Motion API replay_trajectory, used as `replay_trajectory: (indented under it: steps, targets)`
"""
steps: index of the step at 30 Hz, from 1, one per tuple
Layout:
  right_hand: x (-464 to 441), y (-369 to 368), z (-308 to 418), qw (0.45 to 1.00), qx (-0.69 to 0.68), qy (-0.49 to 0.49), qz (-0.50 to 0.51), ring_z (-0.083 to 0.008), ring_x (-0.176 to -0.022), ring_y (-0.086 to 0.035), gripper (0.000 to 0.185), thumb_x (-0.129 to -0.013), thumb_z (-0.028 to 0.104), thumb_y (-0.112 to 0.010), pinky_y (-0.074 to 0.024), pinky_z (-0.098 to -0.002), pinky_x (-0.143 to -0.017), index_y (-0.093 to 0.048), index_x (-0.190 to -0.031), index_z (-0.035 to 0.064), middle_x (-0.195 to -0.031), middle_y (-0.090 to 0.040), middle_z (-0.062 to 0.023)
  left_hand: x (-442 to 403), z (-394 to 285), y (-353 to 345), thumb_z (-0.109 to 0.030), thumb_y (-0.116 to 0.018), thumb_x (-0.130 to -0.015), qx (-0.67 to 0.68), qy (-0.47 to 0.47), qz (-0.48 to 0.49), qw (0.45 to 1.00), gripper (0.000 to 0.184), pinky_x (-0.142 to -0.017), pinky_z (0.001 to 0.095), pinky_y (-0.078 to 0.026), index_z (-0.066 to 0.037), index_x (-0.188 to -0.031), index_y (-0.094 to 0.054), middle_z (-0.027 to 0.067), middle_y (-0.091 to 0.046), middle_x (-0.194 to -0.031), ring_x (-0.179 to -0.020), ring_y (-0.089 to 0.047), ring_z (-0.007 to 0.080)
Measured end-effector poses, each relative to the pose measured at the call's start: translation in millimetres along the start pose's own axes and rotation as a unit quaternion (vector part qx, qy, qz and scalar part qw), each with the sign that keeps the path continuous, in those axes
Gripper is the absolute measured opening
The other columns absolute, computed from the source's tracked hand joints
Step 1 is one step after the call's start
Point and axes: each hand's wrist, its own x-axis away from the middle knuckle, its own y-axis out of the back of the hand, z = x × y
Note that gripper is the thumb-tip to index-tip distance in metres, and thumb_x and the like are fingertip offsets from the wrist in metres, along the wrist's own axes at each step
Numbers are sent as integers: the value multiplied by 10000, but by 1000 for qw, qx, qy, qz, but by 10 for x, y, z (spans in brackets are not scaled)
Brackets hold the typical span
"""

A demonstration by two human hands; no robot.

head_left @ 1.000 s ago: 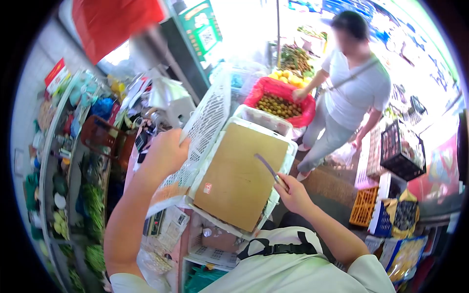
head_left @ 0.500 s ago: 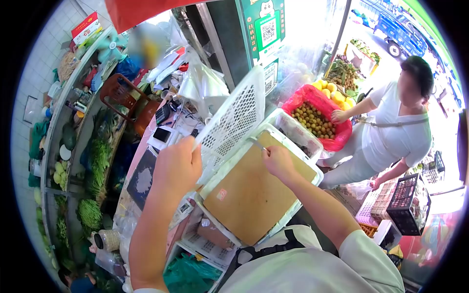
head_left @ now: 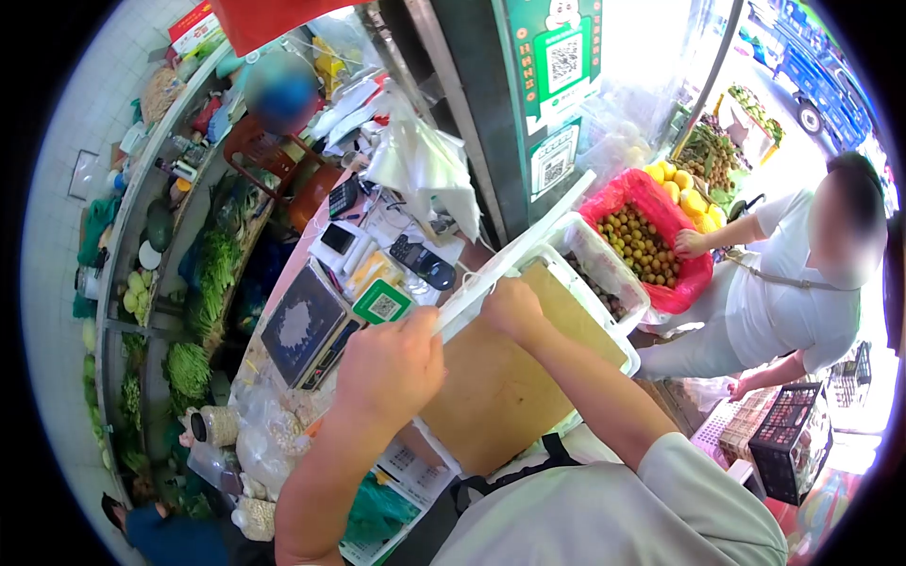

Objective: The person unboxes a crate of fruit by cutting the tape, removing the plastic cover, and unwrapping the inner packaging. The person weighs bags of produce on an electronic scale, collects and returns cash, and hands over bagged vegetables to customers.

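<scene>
My left hand is closed round the near end of a white perforated plastic panel. The panel is tilted up and seen nearly edge-on, its lattice face turned out of sight. Close beside its lower edge, my right hand makes a fist. What that fist holds is hidden; I cannot tell whether it touches the panel. Beneath both hands lies a flat brown board on a white plastic crate.
To the left are a scale, a green QR sign and a cordless phone. A pink-red bag of small brown fruit stands at right, where another person's hand reaches. Vegetable shelves line the far left.
The panel has swung from showing its lattice face to nearly edge-on, uncovering the QR sign and phone. My left hand moved right and down. The thin grey strip in my right fist no longer shows.
</scene>
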Motion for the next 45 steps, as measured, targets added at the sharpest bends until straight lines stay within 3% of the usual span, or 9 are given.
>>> replay_trajectory:
  steps: [8, 11, 13, 15, 18, 25, 30, 36, 45]
  targets:
    - [73, -42, 8, 998, 27, -33, 52, -417, -925, -708, 262, -862, 183, -589, -567, -496, -817, -744, -890, -27, -1016, -713, -273, -28, 226, 83, -97, -618, -884, 8, 37, -26, 999, 90, -561, 459, -527, -42, -838, -564, 155, -649, -681, -631, -674, 358]
    - [-158, -312, -118, 997, 52, 53, 19, -389, -955, -713, 286, -835, 195, -650, -570, -470, -858, -724, -1010, -19, -1073, -715, -246, -5, 145, -4, -105, -616, -888, 16, 13, -7, 1000, 77, -564, 458, -525, -47, -854, -579, 151, -651, -680, -627, -670, 360]
    - [-5, -136, 136, 974, 84, 96, 187, -384, -930, -717, 268, -833, 220, -671, -572, -460, -839, -733, -966, -4, -1015, -727, -233, -36, 115, 53, -107, -616, -889, 13, 18, -10, 1000, 74, -568, 455, -526, -48, -858, -583, 151, -651, -677, -624, -668, 361]
    - [830, -286, 580, 974, 91, 152, 144, -399, -838, -720, 255, -883, 200, -588, -577, -473, -775, -720, -842, -14, -918, -734, -222, -14, 141, 85, -109, -617, -889, 11, 27, -16, 999, 72, -571, 453, -527, -49, -862, -588, 150, -650, -675, -622, -666, 361]
    - [677, -439, 229, 985, 91, 139, 53, -420, -820, -706, 253, -912, 190, -539, -563, -508, -796, -701, -822, 18, -874, -722, -225, 9, 261, 136, -127, -650, -901, 5, 29, -18, 999, 102, -584, 456, -519, -52, -960, -683, 193, -644, -691, -658, -666, 386]
    - [586, -354, 226, 994, 58, 66, 72, -447, -848, -680, 303, -938, 250, -502, -536, -551, -822, -703, -893, 27, -889, -701, -253, 368, 588, 359, -132, -678, -894, 48, 62, -36, 996, 174, -586, 433, -519, -36, -1038, -702, 198, -665, -737, -671, -673, 375]
    - [16, -1540, 65, 984, 1, 176, 18, -436, -879, -702, 248, -863, 212, -601, -560, -511, -800, -730, -902, 4, -921, -719, -253, 379, 472, 133, -102, -691, -829, 9, -62, -59, 996, 229, -599, 419, -546, -77, -1056, -713, 149, -693, -752, -664, -684, 327]
    - [814, -665, 620, 969, 53, 183, 155, -432, -842, -712, 252, -863, 225, -618, -569, -520, -775, -741, -877, 6, -875, -714, -263, 415, 507, 225, -86, -683, -809, -31, -5, -38, 999, 202, -597, 422, -549, -81, -1009, -711, 132, -701, -759, -658, -682, 313]
    - [1119, -360, 561, 988, -9, 129, 89, -450, -796, -686, 281, -925, 251, -557, -555, -543, -743, -677, -854, 8, -850, -699, -256, 874, 719, 659, -107, -690, -868, 1, 48, -127, 991, 143, -550, 392, -514, -86, -1003, -733, 134, -669, -694, -618, -674, 287]
